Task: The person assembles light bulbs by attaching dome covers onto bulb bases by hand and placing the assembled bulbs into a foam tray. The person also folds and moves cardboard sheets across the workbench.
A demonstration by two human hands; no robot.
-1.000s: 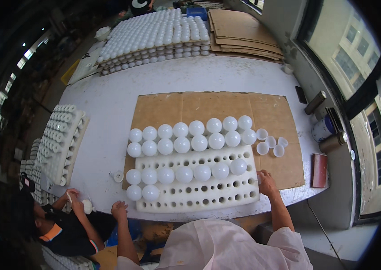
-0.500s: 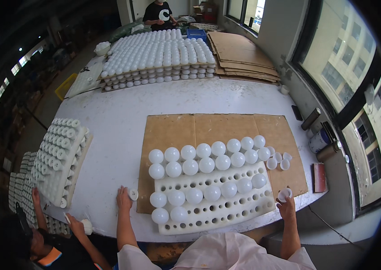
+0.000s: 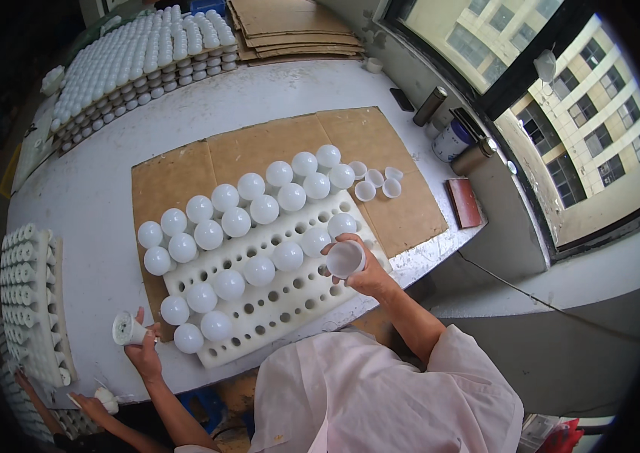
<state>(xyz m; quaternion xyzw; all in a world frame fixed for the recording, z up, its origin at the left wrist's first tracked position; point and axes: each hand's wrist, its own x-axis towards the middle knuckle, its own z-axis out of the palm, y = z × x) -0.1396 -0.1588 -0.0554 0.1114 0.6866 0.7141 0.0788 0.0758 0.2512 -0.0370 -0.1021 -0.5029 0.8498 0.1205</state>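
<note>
Since half a second ago the right hand (image 3: 369, 273) lifted a white translucent dome cover (image 3: 345, 259), fingers gripping it over the white perforated foam tray (image 3: 274, 298). Left hand (image 3: 143, 349) clasps a white bulb base (image 3: 126, 329) at the surface edge. Joining step, likely; next needs alignment.

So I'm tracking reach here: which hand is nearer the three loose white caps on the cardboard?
Right. The right hand holds a white dome just below the loose white caps; the left hand is far off at the foam tray's left end.
</note>
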